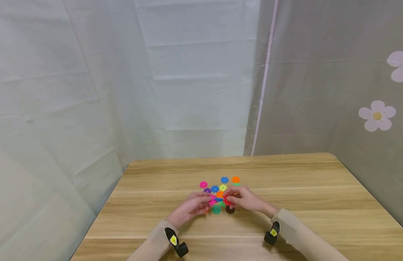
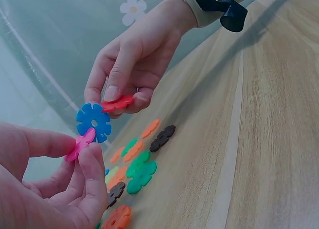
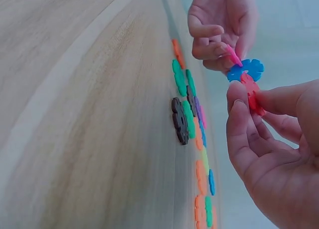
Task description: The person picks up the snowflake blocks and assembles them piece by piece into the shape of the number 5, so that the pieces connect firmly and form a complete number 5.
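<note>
Between the two hands, raised off the table, is a joined row of notched plastic discs: a pink disc (image 2: 81, 144), a blue disc (image 2: 93, 122) in the middle and a red disc (image 2: 117, 104). My left hand (image 1: 192, 206) pinches the pink disc between thumb and fingers. With thumb and forefinger my right hand (image 1: 248, 199) grips the red disc. The blue disc stands edge-on to both, with its notches meeting theirs in the wrist views. No finger covers most of the blue disc.
On the wooden table (image 1: 129, 210), loose notched discs lie below and beyond the hands, including a green disc (image 1: 216, 209), a black disc (image 1: 230, 210) and an orange disc (image 1: 235, 179). Pale curtains (image 1: 194, 90) hang behind the table's far edge.
</note>
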A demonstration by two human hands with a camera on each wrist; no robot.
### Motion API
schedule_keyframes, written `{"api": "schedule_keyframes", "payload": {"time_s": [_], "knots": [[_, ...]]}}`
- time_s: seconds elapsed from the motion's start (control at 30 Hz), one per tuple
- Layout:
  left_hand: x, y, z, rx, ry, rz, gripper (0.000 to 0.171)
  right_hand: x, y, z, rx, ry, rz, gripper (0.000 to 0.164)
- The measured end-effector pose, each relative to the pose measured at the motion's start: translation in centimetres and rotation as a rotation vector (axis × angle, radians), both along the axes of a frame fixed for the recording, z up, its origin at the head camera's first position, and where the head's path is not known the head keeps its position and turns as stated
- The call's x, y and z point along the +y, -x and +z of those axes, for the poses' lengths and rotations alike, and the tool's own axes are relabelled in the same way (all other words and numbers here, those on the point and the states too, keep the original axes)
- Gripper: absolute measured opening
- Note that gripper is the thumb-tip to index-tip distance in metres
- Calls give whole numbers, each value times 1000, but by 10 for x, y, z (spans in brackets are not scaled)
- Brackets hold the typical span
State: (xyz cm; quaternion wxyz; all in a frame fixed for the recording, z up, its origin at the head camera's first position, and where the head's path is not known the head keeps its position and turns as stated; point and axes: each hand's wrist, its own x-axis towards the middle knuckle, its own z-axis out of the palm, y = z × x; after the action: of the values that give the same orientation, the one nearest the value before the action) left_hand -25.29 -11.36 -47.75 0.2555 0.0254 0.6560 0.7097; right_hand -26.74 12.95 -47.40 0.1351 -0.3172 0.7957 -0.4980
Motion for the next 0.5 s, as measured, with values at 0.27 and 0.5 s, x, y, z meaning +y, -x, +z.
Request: {"api": "schedule_keyframes", "payload": {"time_s": [0.27,0.5], "knots": [[4,0,-1,-17,-2,28,32,-2,1,-1,-14,-14,-26,16],[4,-1,-3,35,22,61,35,-6,-2,0,-34,0,-76,17]]}}
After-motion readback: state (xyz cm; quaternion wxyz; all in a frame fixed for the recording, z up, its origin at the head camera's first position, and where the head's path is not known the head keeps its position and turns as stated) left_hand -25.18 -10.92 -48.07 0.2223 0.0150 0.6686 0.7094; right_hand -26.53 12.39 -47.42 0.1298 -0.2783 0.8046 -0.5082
